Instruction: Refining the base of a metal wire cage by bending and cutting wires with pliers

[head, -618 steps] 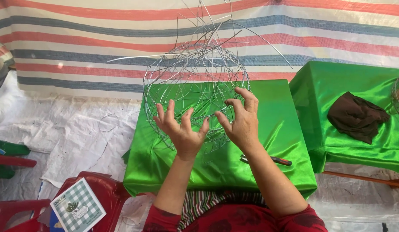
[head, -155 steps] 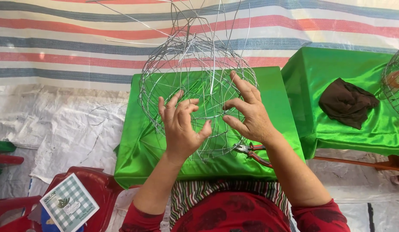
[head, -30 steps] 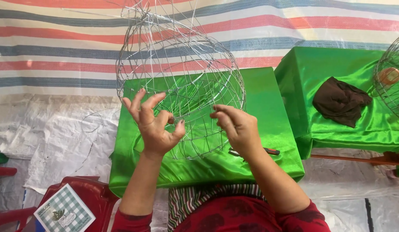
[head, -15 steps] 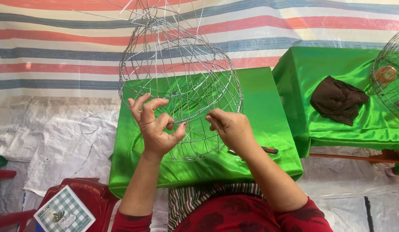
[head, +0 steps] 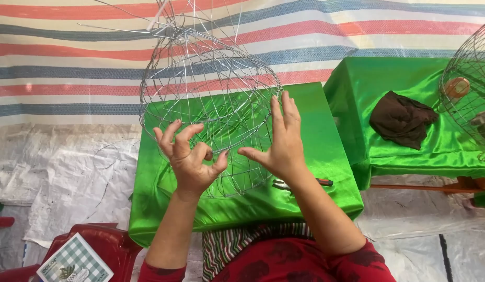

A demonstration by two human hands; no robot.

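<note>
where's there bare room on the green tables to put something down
Near green table: a bare strip right of the wire frame, above the pliers. The middle is crowded by frame, left hand and right hand. Far table: free left of the brown cloth.

Thin bare metal wire basket on glossy green satin cloth

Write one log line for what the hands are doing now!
left hand: pinching wire basket | right hand: fingers spread on basket | basket on green table
</note>
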